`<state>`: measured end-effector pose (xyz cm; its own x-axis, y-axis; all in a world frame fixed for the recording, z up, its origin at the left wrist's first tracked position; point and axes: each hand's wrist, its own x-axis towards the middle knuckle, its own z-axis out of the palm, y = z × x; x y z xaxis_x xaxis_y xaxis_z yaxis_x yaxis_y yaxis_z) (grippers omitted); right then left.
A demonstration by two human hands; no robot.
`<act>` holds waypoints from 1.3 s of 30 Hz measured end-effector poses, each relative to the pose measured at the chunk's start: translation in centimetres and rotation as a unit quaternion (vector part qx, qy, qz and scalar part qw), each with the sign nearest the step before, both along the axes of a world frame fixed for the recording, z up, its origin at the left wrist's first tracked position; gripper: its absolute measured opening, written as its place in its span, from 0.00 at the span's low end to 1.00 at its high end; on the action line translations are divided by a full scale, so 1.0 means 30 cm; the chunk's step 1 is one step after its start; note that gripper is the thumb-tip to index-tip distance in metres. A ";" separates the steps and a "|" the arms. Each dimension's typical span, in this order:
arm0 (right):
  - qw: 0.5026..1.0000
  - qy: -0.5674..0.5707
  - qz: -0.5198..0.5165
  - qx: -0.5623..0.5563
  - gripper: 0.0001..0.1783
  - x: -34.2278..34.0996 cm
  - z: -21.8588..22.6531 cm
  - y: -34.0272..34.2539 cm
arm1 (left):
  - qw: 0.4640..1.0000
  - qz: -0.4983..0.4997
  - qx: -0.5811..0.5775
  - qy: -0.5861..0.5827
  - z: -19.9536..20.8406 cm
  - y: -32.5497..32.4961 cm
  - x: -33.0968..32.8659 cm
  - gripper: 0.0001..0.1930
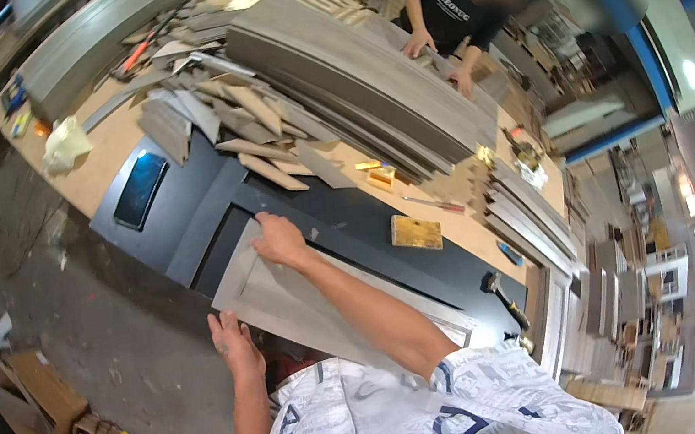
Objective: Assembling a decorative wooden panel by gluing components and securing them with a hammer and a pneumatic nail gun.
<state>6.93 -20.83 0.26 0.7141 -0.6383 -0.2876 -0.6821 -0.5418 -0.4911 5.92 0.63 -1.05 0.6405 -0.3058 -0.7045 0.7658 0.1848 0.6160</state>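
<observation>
Worktop (95, 182), left portion: one dark phone (140, 190), lying face up on a dark sheet, screen side exposed. Left grip (236, 341): bare hand, unclenched, fingers raised at the near left corner of the panel (whether they bear any of its weight cannot be told). Pale grey panel (294, 308): one, framed, slanting between worktop and wearer, its near side beyond the worktop edge, its lower right part beneath the right forearm. Right grip (279, 240): bare hand, fingers closed over the panel's far left edge. Wood offcuts (249, 109): a loose heap, many, behind the right grip. Dark panel (337, 209): one, recessed, flat under the pale one. Yellow block (415, 233): one, resting on the dark panel. Hammer (504, 301): one, near the worktop's right end. Hazards, as judged: should the right grip slip, the overhanging side could tip toward the floor, the left lending little hold; a dragged corner could scratch the dark surface; a wide swing rightward might knock the block or hammer.
</observation>
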 end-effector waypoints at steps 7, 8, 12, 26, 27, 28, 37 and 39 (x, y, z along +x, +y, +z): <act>1.000 -0.010 -0.007 -0.011 0.27 -0.016 -0.022 -0.046 | 1.000 0.004 0.002 0.018 0.027 -0.029 0.007 0.38; 1.000 -0.020 -0.009 -0.017 0.26 -0.015 -0.022 -0.041 | 1.000 0.020 -0.005 0.003 0.025 -0.033 0.011 0.36; 1.000 -0.021 0.000 -0.017 0.26 -0.010 -0.018 -0.026 | 0.999 0.039 -0.010 -0.012 0.008 -0.023 0.020 0.29; 0.989 0.143 -0.024 -0.018 0.33 -0.362 0.116 -0.014 | 1.000 -0.010 -0.017 0.010 0.071 -0.001 -0.297 0.37; 0.990 0.138 -0.016 -0.012 0.33 -0.410 0.122 -0.021 | 1.000 -0.004 -0.011 0.007 0.063 -0.011 -0.351 0.36; 0.991 0.135 -0.015 -0.010 0.33 -0.454 0.127 -0.022 | 1.000 0.002 -0.006 0.003 0.051 -0.015 -0.399 0.34; 0.998 0.030 0.032 -0.039 0.34 -0.848 0.026 -0.089 | 0.998 -0.037 -0.035 -0.048 0.088 -0.074 -0.717 0.41; 0.999 0.010 0.039 -0.033 0.35 -0.864 0.037 -0.081 | 0.997 -0.016 -0.016 -0.069 0.106 -0.094 -0.736 0.41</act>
<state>-19.00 -23.25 1.37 0.7567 -0.5991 -0.2615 -0.6460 -0.6239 -0.4399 -16.16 -2.18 2.12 0.7198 -0.3485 -0.6003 0.6804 0.1830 0.7096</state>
